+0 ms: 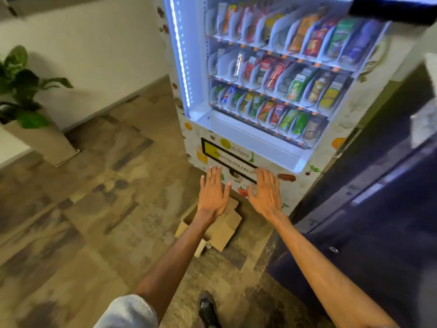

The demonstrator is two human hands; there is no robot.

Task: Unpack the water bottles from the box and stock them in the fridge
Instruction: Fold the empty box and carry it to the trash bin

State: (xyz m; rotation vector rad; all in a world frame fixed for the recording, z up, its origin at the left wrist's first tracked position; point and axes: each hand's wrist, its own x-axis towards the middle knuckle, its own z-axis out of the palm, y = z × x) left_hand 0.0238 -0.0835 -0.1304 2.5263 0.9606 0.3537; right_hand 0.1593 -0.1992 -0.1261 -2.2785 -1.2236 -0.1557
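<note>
A brown cardboard box (224,227) lies on the floor at the foot of a lit vending fridge (267,140), its flaps open; my left forearm covers part of it and I cannot see bottles inside. My left hand (212,192) and my right hand (266,191) are both stretched forward, palms down, fingers spread, holding nothing. They hover side by side above the box, in front of the machine's black collection flap (238,166). The shelves behind the glass hold several rows of snack packets and drinks.
A dark blue cabinet (378,209) stands right beside the machine. A potted plant (26,95) in a beige planter sits at the far left by the white wall. The floor is patterned brown tile. My dark shoe (207,308) shows at the bottom.
</note>
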